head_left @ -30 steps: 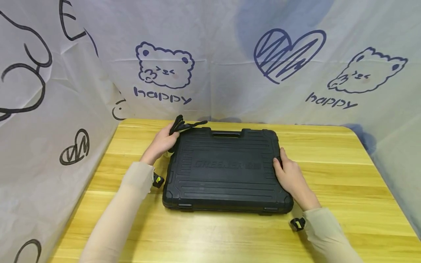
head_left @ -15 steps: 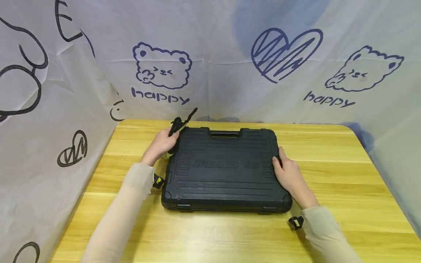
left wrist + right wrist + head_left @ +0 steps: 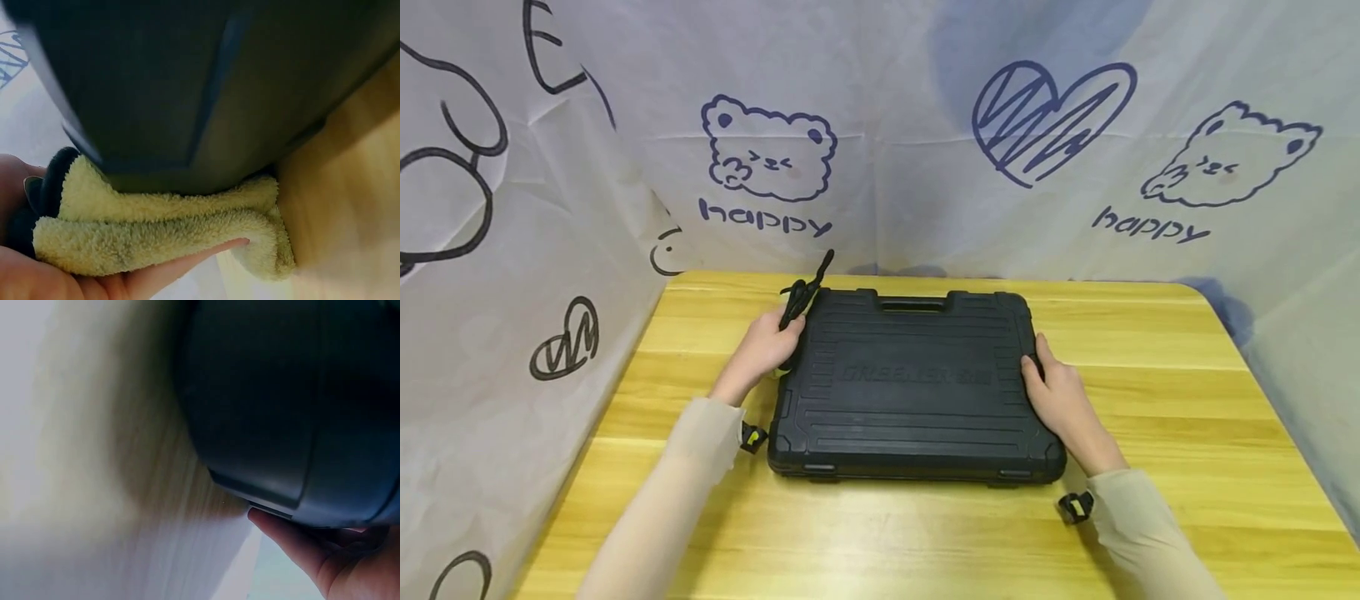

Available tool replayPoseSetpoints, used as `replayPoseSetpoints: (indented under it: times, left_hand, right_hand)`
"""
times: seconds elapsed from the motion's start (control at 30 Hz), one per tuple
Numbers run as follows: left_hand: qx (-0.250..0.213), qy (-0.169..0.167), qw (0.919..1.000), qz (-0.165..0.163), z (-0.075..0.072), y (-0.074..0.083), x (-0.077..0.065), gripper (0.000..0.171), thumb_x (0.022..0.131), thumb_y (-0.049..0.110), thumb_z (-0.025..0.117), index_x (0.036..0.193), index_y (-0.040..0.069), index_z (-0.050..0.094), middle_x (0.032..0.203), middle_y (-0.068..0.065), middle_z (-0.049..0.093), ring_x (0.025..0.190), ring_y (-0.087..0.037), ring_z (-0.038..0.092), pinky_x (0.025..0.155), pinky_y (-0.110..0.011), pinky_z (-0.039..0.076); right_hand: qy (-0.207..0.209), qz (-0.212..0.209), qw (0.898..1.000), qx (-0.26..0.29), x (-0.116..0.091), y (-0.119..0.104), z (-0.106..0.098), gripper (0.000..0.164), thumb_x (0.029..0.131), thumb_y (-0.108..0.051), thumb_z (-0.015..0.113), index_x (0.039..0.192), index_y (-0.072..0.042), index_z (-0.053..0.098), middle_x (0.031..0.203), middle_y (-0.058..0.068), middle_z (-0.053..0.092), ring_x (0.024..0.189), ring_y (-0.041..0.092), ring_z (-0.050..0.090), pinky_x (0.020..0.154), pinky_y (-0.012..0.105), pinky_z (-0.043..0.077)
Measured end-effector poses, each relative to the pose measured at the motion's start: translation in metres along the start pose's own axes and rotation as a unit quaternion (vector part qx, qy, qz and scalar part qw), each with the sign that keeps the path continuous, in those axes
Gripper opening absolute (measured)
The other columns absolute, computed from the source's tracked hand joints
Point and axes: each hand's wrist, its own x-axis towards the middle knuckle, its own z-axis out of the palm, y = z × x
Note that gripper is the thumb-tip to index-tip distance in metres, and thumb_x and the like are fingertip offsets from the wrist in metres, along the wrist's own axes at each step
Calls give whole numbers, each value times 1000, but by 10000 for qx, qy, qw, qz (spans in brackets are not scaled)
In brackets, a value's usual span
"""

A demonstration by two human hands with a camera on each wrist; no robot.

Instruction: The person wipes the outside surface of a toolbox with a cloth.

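Note:
A black hard plastic tool case (image 3: 910,383) lies flat on the table, its carry handle pointing away from me. At its left side my left hand (image 3: 763,343) holds a folded yellow plush cloth (image 3: 150,219) with black edging. A black cord (image 3: 803,298) sticks up from that hand. In the left wrist view the cloth presses against the side wall of the case, with fingers behind it. My right hand (image 3: 1063,398) grips the case's right edge, thumb over the top. The right wrist view shows a finger (image 3: 287,540) along the case's side.
The wooden table (image 3: 880,542) extends around the case on all sides. White cloth walls (image 3: 910,208) with drawn bears and hearts stand behind and to the left. Each wrist carries a small black device, such as the right wrist device (image 3: 1075,507).
My left hand has slid slightly toward me along the case's left side, with the cloth in it. The cord's loose end has swung upright. The right hand keeps its place.

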Motion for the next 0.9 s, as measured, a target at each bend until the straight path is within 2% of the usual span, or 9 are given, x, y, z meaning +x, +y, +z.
replayPoseSetpoints:
  times: [0.13, 0.3, 0.43, 0.6, 0.9]
  left_hand:
    - [157, 72, 9998, -17, 3, -4, -16, 38, 99, 33, 41, 128, 12, 53, 118, -20, 60, 107, -34, 57, 83, -48, 47]
    - [307, 168, 9994, 32, 8, -9, -33, 34, 99, 35, 42, 125, 16, 55, 110, -16, 63, 96, -30, 59, 76, -42, 48]
    - [311, 178, 9993, 56, 9, -10, -46, 38, 99, 35, 43, 130, 17, 53, 117, -18, 61, 106, -32, 57, 84, -48, 46]
    - [290, 131, 9994, 105, 10, -9, -61, 47, 99, 33, 43, 143, 18, 41, 128, -21, 55, 119, -35, 50, 94, -53, 42]
    - [413, 322, 9979, 379, 16, -8, -83, 49, 98, 30, 46, 145, 20, 38, 131, -19, 53, 119, -34, 51, 94, -52, 43]
  right_hand:
    - [-77, 31, 10000, 33, -1, -1, 0, 62, 101, -37, 31, 148, 1, 16, 142, 30, 34, 125, 45, 41, 100, 55, 36]
    - [-150, 86, 9998, 74, -1, -2, 1, 63, 101, -38, 30, 149, -1, 14, 142, 29, 33, 125, 45, 40, 100, 55, 36]
    - [-129, 104, 9998, 127, -1, -2, 1, 63, 101, -38, 31, 149, 0, 14, 142, 29, 33, 126, 45, 39, 101, 55, 35]
    - [-96, 100, 9998, 152, -1, -2, 0, 63, 101, -38, 31, 148, 0, 15, 142, 29, 33, 126, 45, 39, 102, 55, 34]
    - [-85, 177, 9997, 158, -1, -1, -1, 63, 101, -39, 31, 149, 0, 15, 142, 30, 33, 126, 46, 38, 102, 56, 34]
